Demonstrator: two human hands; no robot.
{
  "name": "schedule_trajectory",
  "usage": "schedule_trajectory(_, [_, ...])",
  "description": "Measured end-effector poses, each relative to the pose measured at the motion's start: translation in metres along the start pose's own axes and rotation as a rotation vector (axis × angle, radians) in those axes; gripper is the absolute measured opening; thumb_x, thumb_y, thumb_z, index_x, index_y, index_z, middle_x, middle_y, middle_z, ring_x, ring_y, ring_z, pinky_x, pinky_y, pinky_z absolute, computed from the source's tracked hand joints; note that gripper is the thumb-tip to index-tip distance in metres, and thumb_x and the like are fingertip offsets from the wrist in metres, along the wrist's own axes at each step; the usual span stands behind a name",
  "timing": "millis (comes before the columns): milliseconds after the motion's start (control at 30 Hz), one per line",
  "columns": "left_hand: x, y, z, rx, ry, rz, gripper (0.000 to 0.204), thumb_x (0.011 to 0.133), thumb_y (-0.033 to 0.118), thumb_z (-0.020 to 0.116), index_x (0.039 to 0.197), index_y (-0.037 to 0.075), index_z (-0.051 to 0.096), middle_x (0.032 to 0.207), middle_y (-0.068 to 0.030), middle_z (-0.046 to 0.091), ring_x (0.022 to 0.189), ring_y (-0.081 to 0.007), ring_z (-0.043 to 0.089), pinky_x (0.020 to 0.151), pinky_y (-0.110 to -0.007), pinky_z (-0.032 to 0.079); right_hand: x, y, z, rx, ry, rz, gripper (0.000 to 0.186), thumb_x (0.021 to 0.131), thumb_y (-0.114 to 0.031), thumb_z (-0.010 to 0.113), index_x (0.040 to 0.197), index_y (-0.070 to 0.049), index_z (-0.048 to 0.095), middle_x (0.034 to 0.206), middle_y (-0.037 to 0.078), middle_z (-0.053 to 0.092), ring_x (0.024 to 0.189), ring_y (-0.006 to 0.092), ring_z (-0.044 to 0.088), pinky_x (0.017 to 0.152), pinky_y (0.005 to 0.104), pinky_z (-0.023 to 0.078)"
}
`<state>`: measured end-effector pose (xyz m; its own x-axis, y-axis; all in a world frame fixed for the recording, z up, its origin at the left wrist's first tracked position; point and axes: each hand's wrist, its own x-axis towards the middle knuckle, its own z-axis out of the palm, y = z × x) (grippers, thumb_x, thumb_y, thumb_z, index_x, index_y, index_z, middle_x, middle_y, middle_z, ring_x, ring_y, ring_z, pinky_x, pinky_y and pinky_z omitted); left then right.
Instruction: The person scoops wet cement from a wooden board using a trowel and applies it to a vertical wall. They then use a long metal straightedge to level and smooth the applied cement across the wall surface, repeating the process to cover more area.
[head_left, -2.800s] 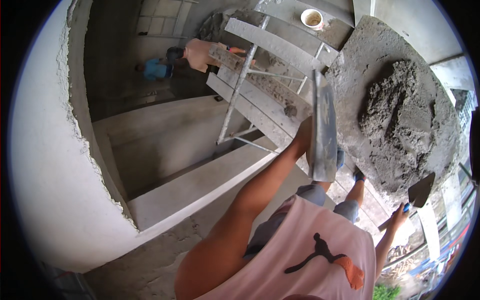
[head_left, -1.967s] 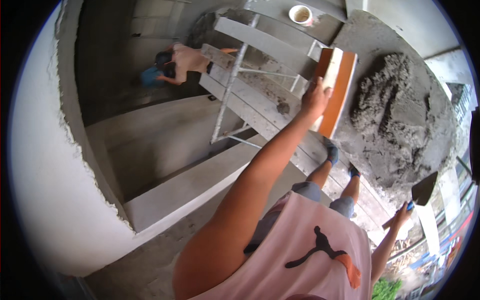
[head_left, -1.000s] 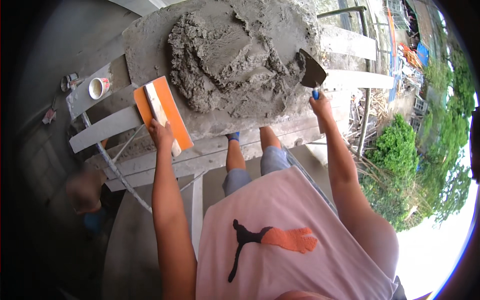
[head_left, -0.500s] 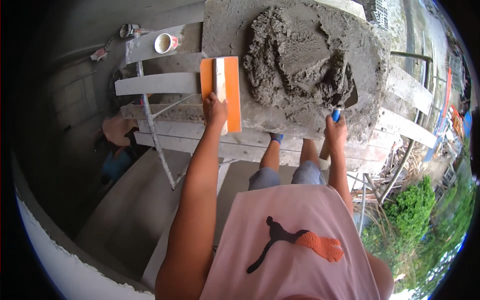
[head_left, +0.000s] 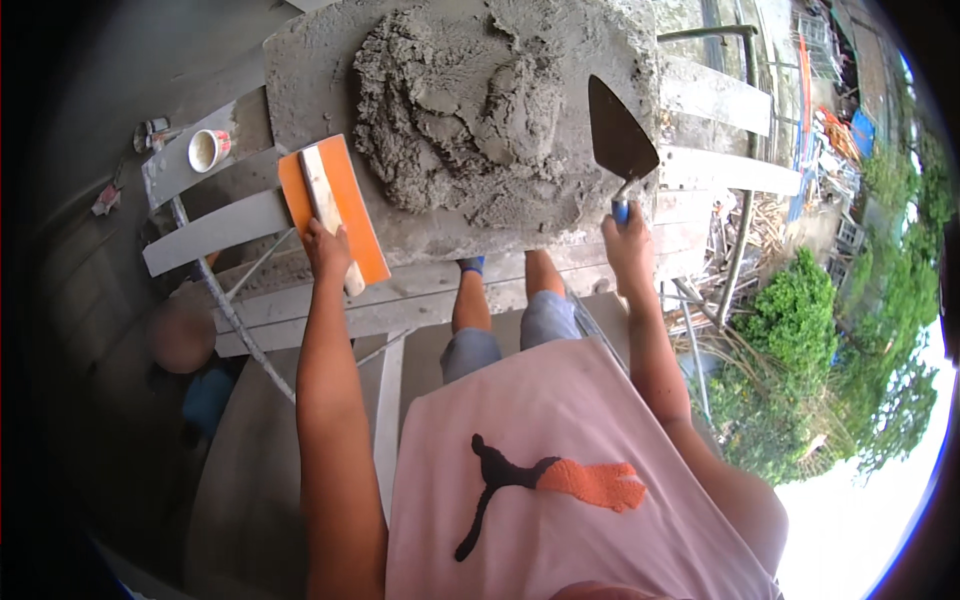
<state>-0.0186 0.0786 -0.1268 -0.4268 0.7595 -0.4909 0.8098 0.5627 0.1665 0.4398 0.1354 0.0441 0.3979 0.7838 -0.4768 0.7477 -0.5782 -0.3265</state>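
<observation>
My left hand (head_left: 328, 248) is closed round the wooden handle of an orange plastering float (head_left: 354, 212), tilted at the left edge of the mortar board (head_left: 310, 70). In my right hand (head_left: 628, 250) is a pointing trowel (head_left: 622, 135), gripped by its blue handle. Its dark blade points away from me, above the right part of the board, and no mortar heap shows on it. A large rough pile of wet grey mortar (head_left: 450, 130) lies on the board between the two tools, apart from both.
A white-and-red cup (head_left: 208, 150) stands on a plank (head_left: 165, 180) at the left. Scaffold planks (head_left: 720, 170) and metal poles (head_left: 740, 255) frame the board. My feet are on the planks below it. Another person (head_left: 185, 335) is at the dim lower left. Green bushes (head_left: 785, 320) grow at the right.
The trowel has come out of the mortar, and its blade now shows whole. The float has tilted in my left hand. The whole view has shifted, with the board further left.
</observation>
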Motion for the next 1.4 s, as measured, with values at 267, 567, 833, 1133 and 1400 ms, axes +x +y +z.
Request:
schedule_trajectory(267, [-0.003, 0.000, -0.003, -0.010, 0.003, 0.062, 0.058, 0.086, 0.028, 0.062, 0.123, -0.007, 0.035, 0.114, -0.0313, 0.052, 0.113, -0.0423, 0.045, 0.098, -0.044, 0.037, -0.015, 0.170, 0.051, 0.018, -0.136, 0.265, 0.042, 0.076, -0.029, 0.055, 0.101, 0.004, 0.056, 0.086, 0.030, 0.063, 0.083, 0.0453, 0.062, 0.075, 0.0493, 0.048])
schedule_trajectory(567, [-0.002, 0.005, -0.005, -0.032, -0.023, 0.019, 0.059, 0.087, 0.027, 0.062, 0.125, -0.007, 0.033, 0.119, -0.0315, 0.047, 0.114, -0.0425, 0.045, 0.098, -0.045, 0.038, -0.053, 0.133, 0.104, 0.202, -0.302, 0.280, 0.031, 0.077, -0.022, 0.056, 0.094, 0.004, 0.057, 0.061, 0.016, 0.059, 0.050, 0.0236, 0.061, 0.049, 0.0368, 0.050])
schedule_trajectory(833, [0.002, -0.007, 0.002, -0.039, -0.037, -0.003, 0.061, 0.087, 0.029, 0.062, 0.128, -0.005, 0.032, 0.121, -0.0315, 0.045, 0.116, -0.0430, 0.044, 0.096, -0.045, 0.041, -0.032, 0.007, 0.162, 0.845, -0.379, 0.350, 0.019, 0.083, -0.017, 0.059, 0.088, -0.002, 0.049, 0.057, 0.003, 0.050, 0.045, 0.0129, 0.051, 0.041, 0.0287, 0.043])
schedule_trajectory(1133, [-0.001, 0.003, -0.006, -0.050, -0.013, 0.026, 0.057, 0.086, 0.026, 0.063, 0.123, -0.007, 0.035, 0.119, -0.0318, 0.047, 0.117, -0.0438, 0.043, 0.097, -0.045, 0.039, -0.042, -0.047, 0.092, 0.643, -0.227, 0.159, 0.027, 0.086, -0.024, 0.060, 0.093, 0.000, 0.048, 0.061, 0.012, 0.057, 0.051, 0.0231, 0.058, 0.049, 0.0378, 0.047])
schedule_trajectory(1400, [0.000, -0.003, -0.001, -0.050, 0.020, 0.046, 0.054, 0.085, 0.026, 0.065, 0.118, -0.007, 0.038, 0.116, -0.0317, 0.051, 0.114, -0.0440, 0.044, 0.098, -0.044, 0.037, -0.009, -0.071, 0.135, 0.162, -0.033, -0.200, 0.056, 0.084, -0.029, 0.060, 0.128, 0.001, 0.042, 0.101, 0.032, 0.060, 0.091, 0.0460, 0.059, 0.080, 0.0491, 0.048])
